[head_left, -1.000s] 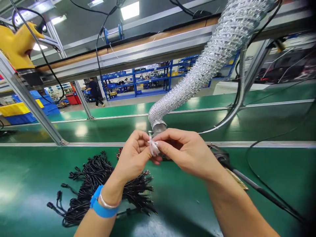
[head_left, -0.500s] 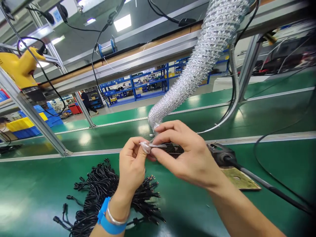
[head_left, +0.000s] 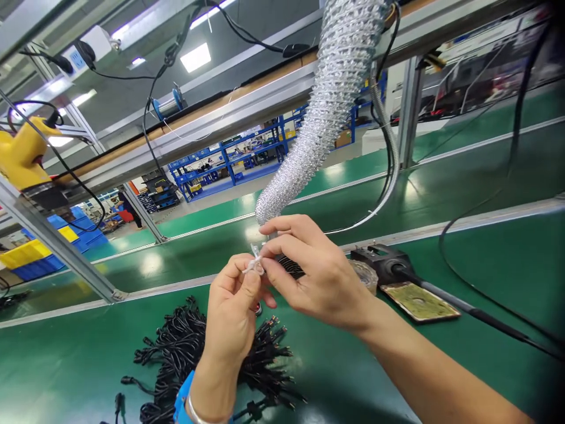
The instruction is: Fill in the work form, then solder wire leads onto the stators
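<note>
Item: small clear-white plastic piece (head_left: 255,266), thin and crumpled, possibly a wrapper or tie; kind not determinable. It was held above the green bench mat (head_left: 463,365), in front of the person's chest, between both hands.

Left hand (head_left: 232,312): thumb and forefinger closed on the lower part of the piece, remaining fingers curled; blue wristband (head_left: 182,400) and silver bangle on the wrist.

Right hand (head_left: 311,274): fingertips pinched on the upper part of the piece, touching the left hand's fingertips.

Handling note (judgement): so light and slippery a piece called for a firm pinch from one hand while the other worked it, with small pulls, kept well up from the clutter below.

Beneath the hands: heap of black moulded cable leads with connector ends (head_left: 212,359), directly under the left wrist, likely to snag a lowered hand.

Behind the right hand: black finned round part (head_left: 291,266), partly hidden; silver corrugated foil duct hose (head_left: 326,106) hanging close above the fingers.

To the right: black soldering-iron stand with yellowed sponge tray (head_left: 412,294), its black lead running off right.

Beyond: aluminium bench frame (head_left: 57,247), yellow overhead tool (head_left: 22,156), blue racks (head_left: 229,159).
</note>
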